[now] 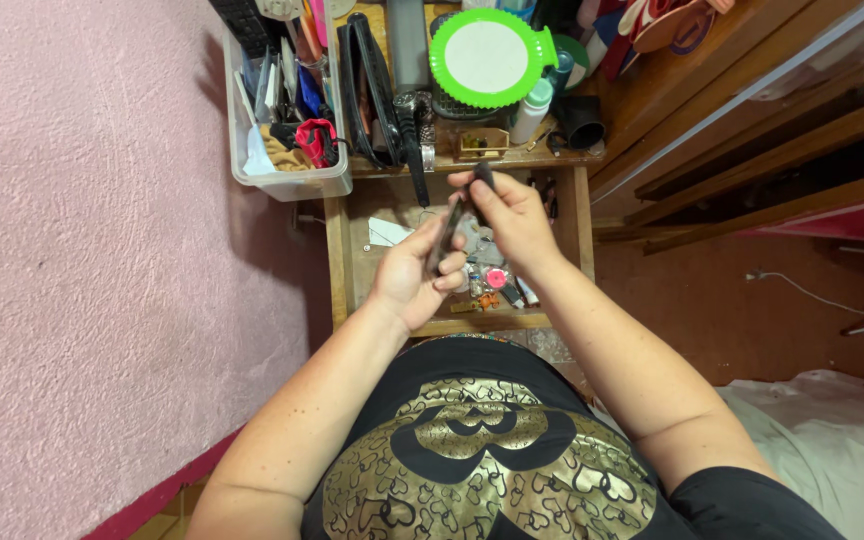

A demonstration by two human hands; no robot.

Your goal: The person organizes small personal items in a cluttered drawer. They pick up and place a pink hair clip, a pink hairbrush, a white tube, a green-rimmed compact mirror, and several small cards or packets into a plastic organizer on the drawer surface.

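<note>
Small dark flat thing [449, 232], maybe a comb or clip, hard to tell. Held up over the open wooden drawer [352, 262], above the clutter of little bits in there. Left hand [415, 275] wrapped around the lower end, right hand [512, 215] pinching the top tip between thumb and fingers. Looks light and stiff, probably a bit slick, so best gripped by the ends like that. Green round mirror [489, 56] up on the shelf.

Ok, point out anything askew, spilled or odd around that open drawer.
The clear plastic bin overhangs the left edge of the wooden stand, partly unsupported. The open drawer holds a loose jumble of small items. Both hands, left hand and right hand, hold a dark slim object above it.
</note>
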